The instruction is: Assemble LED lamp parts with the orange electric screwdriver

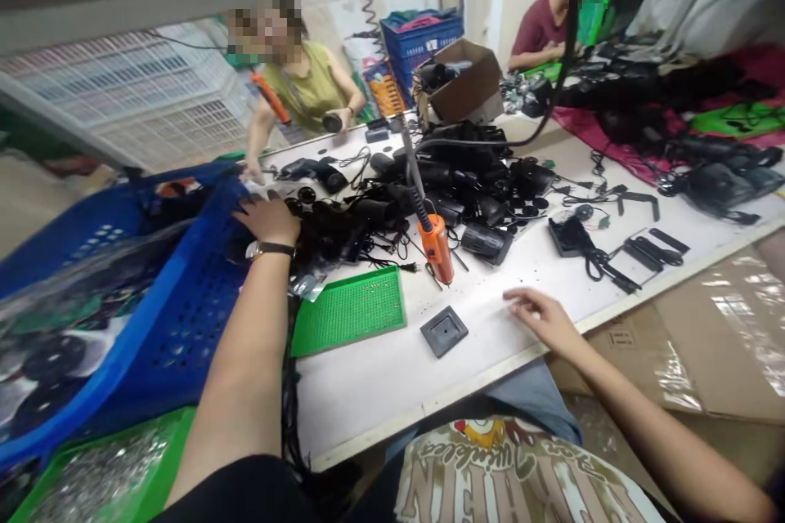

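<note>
My left hand [268,221] reaches forward beside the blue basket, its fingers spread over the edge of a heap of black parts [343,225]. No held item shows in it. Above the white table's front part is my right hand [538,317], fingers loosely bent and apart, with nothing in them. Between my hands lies a dark square block [444,332] with a recessed middle. An orange electric screwdriver [437,249] hangs upright on a coiled cord, tip down. Left of it rests a green perforated tray [352,309] with small screws in some holes.
A large blue basket [165,327] of parts stands at left, above a green tray [175,458] of small metal pieces. Black housings [487,242] and cables crowd the table's middle. Two people sit across; one holds a round black part [332,123]. A cardboard box [459,82] stands behind.
</note>
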Action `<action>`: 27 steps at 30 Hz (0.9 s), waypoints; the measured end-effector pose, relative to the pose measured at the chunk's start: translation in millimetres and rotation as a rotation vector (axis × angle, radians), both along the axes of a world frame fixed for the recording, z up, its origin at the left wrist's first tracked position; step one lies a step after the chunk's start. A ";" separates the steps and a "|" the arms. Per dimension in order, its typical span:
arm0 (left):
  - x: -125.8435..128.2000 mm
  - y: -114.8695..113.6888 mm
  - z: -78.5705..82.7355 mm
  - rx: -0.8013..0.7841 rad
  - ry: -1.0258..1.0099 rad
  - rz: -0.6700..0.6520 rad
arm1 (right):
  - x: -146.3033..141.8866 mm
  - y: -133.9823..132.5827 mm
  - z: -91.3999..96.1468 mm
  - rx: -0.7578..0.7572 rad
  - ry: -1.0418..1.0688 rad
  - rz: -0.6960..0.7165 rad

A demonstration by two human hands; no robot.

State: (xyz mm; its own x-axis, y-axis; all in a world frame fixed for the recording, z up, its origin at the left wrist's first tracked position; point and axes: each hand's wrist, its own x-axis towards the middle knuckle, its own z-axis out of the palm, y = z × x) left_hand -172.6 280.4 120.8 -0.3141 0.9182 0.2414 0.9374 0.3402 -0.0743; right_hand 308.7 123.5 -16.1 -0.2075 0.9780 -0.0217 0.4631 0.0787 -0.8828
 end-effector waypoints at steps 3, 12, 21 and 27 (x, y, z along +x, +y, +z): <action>19.2 -16.8 -18.7 0.084 0.018 -0.027 | 12.3 52.4 -1.5 0.159 -0.121 -0.143; 2.1 -49.2 -93.3 -0.255 -0.097 -0.051 | -32.9 119.7 -43.0 0.384 -0.485 -0.168; -38.9 -41.1 -70.1 -0.179 -0.076 0.004 | -32.9 110.7 -56.7 0.459 -0.469 -0.184; -10.2 -45.6 -90.1 -0.250 -0.100 -0.063 | -34.1 114.8 -59.1 0.459 -0.318 -0.147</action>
